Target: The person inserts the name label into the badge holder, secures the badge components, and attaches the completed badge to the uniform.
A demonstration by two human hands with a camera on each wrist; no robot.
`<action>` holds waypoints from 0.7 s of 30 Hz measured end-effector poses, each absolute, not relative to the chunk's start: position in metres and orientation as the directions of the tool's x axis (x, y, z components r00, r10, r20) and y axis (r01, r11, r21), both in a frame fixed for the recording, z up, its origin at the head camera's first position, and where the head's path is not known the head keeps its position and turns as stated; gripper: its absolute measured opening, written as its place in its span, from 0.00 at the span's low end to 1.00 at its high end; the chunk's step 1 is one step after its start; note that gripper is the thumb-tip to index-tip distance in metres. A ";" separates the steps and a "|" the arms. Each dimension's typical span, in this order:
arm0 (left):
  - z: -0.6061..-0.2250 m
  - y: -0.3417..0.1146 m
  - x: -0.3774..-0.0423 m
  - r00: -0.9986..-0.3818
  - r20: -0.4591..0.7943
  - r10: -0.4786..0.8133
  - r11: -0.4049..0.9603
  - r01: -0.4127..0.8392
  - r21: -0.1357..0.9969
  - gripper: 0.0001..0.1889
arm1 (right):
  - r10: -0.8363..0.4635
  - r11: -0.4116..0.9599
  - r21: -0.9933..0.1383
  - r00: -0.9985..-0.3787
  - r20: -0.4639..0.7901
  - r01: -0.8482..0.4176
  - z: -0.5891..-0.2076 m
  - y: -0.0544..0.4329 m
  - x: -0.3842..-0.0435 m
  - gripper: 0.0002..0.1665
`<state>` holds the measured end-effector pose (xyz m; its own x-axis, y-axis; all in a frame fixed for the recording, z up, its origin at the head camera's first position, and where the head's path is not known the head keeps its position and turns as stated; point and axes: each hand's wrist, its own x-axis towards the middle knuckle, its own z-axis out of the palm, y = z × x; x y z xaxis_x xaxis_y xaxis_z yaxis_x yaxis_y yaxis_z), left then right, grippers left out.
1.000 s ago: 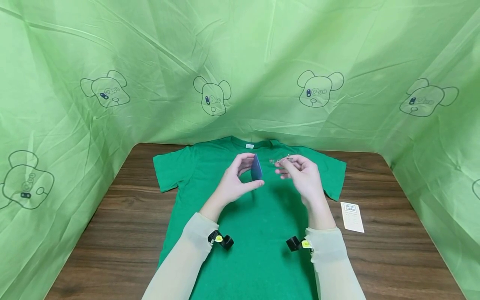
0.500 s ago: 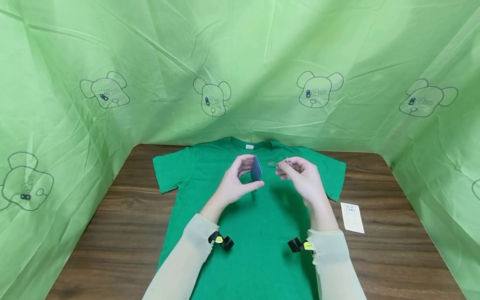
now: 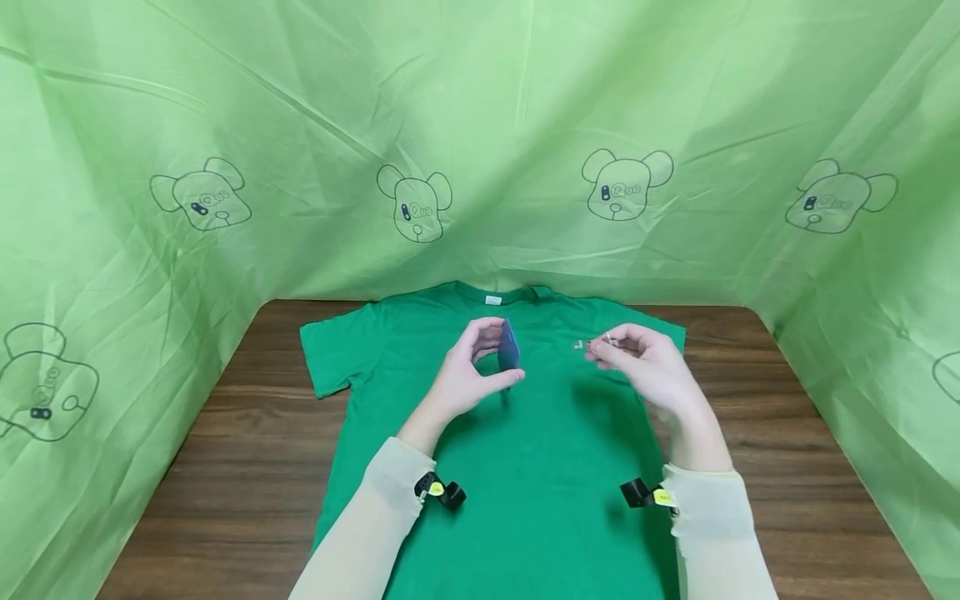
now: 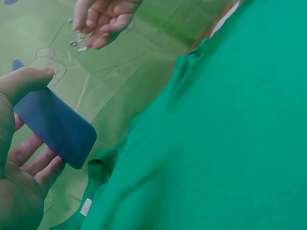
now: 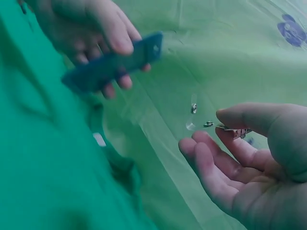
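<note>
In the head view, my left hand (image 3: 465, 375) holds a blue badge holder (image 3: 508, 346) on edge above the shirt, between thumb and fingers. The holder is flat with rounded corners, and the right wrist view shows a small hole near one end. To its right, my right hand (image 3: 652, 362) pinches a small metal badge clip (image 5: 235, 132) between thumb and index finger. A clear plastic strap (image 5: 191, 126) with metal snaps hangs from the clip. Clip and holder are apart. Beneath both hands a green T-shirt (image 3: 517, 500) lies spread out, collar at the far side.
The shirt lies on a dark wooden table (image 3: 247, 467). Light green cloth (image 3: 495, 100) printed with bear heads stands around the back and sides. A white label (image 3: 492, 301) shows inside the shirt collar.
My right hand has moved to the right with the clip, widening the gap to the badge holder. The left hand stays nearly still. The white printed card at the right is now hidden by my right arm.
</note>
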<state>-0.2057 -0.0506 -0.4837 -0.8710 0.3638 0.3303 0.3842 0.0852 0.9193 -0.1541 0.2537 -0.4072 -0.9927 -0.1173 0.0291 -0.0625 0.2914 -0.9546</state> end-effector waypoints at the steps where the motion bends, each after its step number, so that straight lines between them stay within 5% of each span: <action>1: -0.484 -0.051 -0.205 -0.870 0.330 0.365 0.086 0.385 0.919 0.41 | -0.106 0.311 -0.948 -0.994 0.035 -0.067 -0.406 0.259 -0.153 0.20; 12: -0.482 -0.052 -0.204 -0.862 0.341 0.375 0.084 0.398 0.913 0.42 | 0.107 0.651 -0.759 -0.988 0.113 -0.016 -0.416 0.321 -0.140 0.21; 21: -0.482 -0.054 -0.205 -0.867 0.345 0.361 0.079 0.397 0.915 0.41 | 0.292 0.537 -0.836 -0.955 0.061 0.110 -0.441 0.360 -0.141 0.20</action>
<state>-0.2047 -0.0541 -0.4816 -0.8665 0.3609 0.3448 0.3967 0.0788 0.9146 -0.1408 0.3604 -0.4405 -0.9546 0.2916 0.0612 0.1104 0.5371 -0.8362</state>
